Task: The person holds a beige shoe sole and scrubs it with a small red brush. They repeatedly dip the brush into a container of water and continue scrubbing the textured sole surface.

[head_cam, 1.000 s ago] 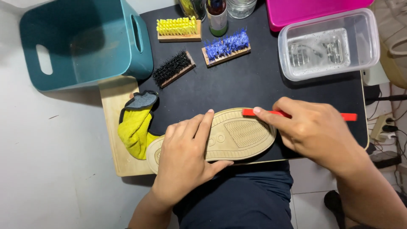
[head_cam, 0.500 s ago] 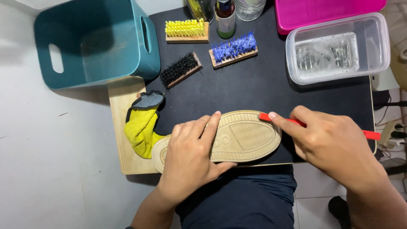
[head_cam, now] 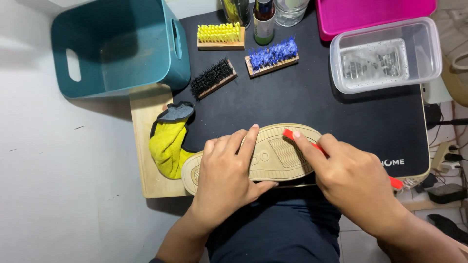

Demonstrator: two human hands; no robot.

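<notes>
A shoe lies sole-up at the near edge of the black mat [head_cam: 312, 104]; its tan rubber sole [head_cam: 287, 153] faces me. My left hand [head_cam: 229, 170] presses flat on the middle of the sole and holds it down. My right hand [head_cam: 353, 180] grips a thin red tool [head_cam: 288, 134], the index finger along it, and the red tip rests on the patterned toe part of the sole. The tool's other end sticks out past my wrist at the right.
Yellow-bristled brush [head_cam: 220, 36], black brush [head_cam: 212, 78] and blue brush [head_cam: 272, 56] lie at the back of the mat. A teal bin [head_cam: 122, 46] stands at left, a clear tub [head_cam: 385, 56] and pink box [head_cam: 373, 14] at right. Bottles [head_cam: 263, 22] stand behind. A yellow cloth [head_cam: 168, 146] lies beside the shoe.
My right hand has moved left with the red tool, bringing its tip from beside the toe onto the sole. My left hand stays on the sole.
</notes>
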